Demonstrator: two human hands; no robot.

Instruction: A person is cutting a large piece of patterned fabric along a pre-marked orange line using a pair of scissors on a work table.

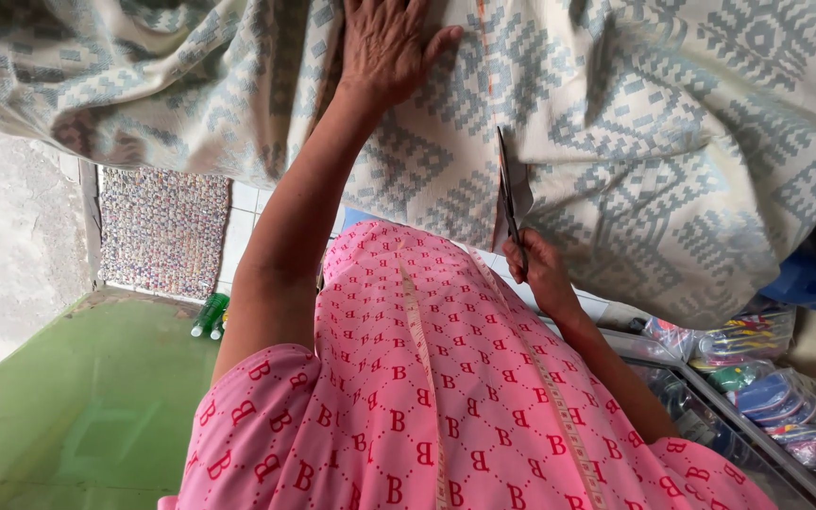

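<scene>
The left hand (384, 42) lay flat, fingers spread, pinning the patterned fabric (672, 142) taut. The right hand (542, 269) gripped scissors (508, 194), whose blades bit into the cloth edge just beyond its fingers.

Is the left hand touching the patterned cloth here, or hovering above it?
Touching. The head view shows the left hand lying palm-down and flat on the patterned cloth, fingers spread, with no gap or shadow beneath it.

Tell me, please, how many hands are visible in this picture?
2. The left hand lies flat on the patterned fabric near the top edge. The right hand is lower, at the fabric's near edge, holding scissors that cut into it. No other person's hands are seen.
</scene>
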